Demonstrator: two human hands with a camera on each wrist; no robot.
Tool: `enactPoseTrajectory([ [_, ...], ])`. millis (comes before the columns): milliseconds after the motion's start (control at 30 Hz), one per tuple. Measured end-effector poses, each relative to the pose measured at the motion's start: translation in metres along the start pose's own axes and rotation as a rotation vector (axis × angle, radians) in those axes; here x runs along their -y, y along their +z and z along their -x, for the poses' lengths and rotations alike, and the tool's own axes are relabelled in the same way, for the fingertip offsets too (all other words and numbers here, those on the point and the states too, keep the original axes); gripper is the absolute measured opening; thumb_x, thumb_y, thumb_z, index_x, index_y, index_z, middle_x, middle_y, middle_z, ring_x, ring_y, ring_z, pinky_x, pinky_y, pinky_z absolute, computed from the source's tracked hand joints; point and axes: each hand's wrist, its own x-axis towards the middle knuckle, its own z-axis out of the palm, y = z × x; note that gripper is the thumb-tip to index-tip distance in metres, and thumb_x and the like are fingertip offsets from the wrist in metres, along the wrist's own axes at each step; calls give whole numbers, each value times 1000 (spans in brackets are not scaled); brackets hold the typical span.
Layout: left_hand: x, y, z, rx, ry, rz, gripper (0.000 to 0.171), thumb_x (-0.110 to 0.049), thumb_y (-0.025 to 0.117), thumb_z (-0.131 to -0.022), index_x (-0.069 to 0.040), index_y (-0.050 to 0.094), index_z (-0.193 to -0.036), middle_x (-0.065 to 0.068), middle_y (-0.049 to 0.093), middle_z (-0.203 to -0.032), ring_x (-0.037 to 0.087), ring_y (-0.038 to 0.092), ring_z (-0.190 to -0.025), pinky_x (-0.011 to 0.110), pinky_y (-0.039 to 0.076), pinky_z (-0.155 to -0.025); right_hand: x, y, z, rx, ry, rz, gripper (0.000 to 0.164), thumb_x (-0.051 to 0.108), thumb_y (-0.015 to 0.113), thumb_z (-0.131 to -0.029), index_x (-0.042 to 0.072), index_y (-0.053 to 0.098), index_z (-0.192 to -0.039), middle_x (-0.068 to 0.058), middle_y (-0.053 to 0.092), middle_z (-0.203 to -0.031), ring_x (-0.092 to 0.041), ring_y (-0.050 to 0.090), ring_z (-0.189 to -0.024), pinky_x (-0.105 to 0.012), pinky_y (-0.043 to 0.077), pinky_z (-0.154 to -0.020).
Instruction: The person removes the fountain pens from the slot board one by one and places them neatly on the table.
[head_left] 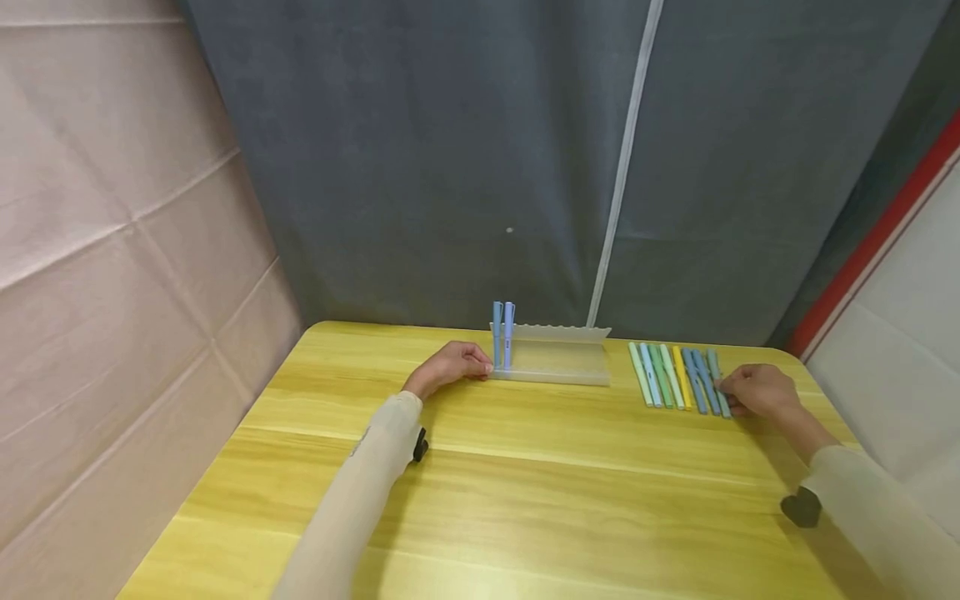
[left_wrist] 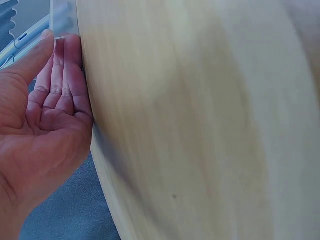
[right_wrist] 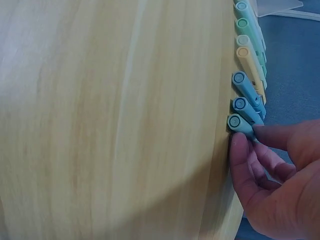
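Observation:
A clear plastic pen rack (head_left: 562, 354) with a scalloped back edge stands near the table's far side. Two pens stand upright at its left end, a blue pen (head_left: 497, 332) and a lavender pen (head_left: 509, 333). My left hand (head_left: 452, 363) pinches the rack's lower left corner between thumb and fingers. To the right of the rack, several pens lie side by side in a row, pale green, light blue, green, yellow and darker blue. At the row's right end, my right hand (head_left: 761, 390) pinches a teal pen (right_wrist: 241, 126) with thumb and forefinger.
The yellow wood-grain table (head_left: 525, 500) has rounded far corners. Behind it hangs a dark grey curtain (head_left: 420, 167) with a pale vertical strip. Pinkish sheeting (head_left: 135, 275) covers the left side, and a white panel (head_left: 900, 333) with a red edge stands at the right.

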Motion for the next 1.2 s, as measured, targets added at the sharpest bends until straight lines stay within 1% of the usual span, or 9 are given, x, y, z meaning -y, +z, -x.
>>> enactPoseTrajectory([
  [167,1,0,-1,7,4,-2,15,-16,74,-100,-4,74,-109,8,77,-101,14,72,-91,27,59,-87,2,0,2,-14,-10,22,29,23,63,-101,0,72,-86,0,71,-72,-16,70,-64,-33,55,-63],
  [433,1,0,-1,-1,9,-14,13,-17,74,-100,-6,74,-108,7,77,-100,15,71,-91,26,57,-85,-1,-2,1,-51,-47,104,37,33,67,-102,-1,76,-90,2,72,-69,-15,68,-61,-32,50,-61],
  [633,0,0,-1,4,2,-8,13,-16,73,-100,-5,73,-108,7,77,-100,16,72,-91,27,57,-85,-3,-2,-2,-63,-56,132,47,41,60,-105,0,76,-90,4,71,-67,-15,66,-62,-31,47,-60],
  [767,1,-1,0,4,2,-14,13,-16,73,-101,-5,74,-108,7,77,-100,15,71,-90,26,56,-84,-3,2,-6,-152,-108,199,49,41,58,-106,1,73,-82,2,66,-63,-17,58,-60,-32,42,-57],
  [833,1,-1,0,4,4,-13,13,-15,72,-101,-5,74,-109,7,77,-100,14,70,-89,26,55,-83,-2,4,-7,-228,-137,231,48,39,58,-106,0,72,-82,-4,66,-65,-19,56,-61,-33,40,-58],
  [900,1,-1,-1,5,5,-10,13,-15,72,-101,-5,74,-108,7,77,-100,14,70,-89,25,55,-83,3,8,-9,-306,-159,232,44,36,59,-104,-2,71,-85,-11,67,-69,-22,57,-63,-35,40,-59],
  [967,1,-1,-1,4,5,-12,13,-15,73,-101,-5,73,-109,7,77,-99,14,70,-89,25,55,-83,9,14,-12,-376,-173,210,42,34,60,-103,-4,72,-93,-17,72,-78,-24,61,-67,-35,42,-62],
  [1067,2,-2,-2,2,3,-18,13,-16,73,-100,-6,74,-108,7,77,-99,15,70,-89,25,55,-82,19,24,-16,-449,-196,158,39,33,61,-103,-4,72,-98,-22,75,-88,-25,64,-71,-34,43,-65],
  [1200,2,-1,-3,2,1,-19,13,-16,73,-100,-6,74,-108,6,77,-98,14,70,-89,25,55,-83,32,35,-18,-479,-240,81,36,33,62,-104,-2,73,-105,-24,77,-99,-13,62,-71,-29,45,-67],
])
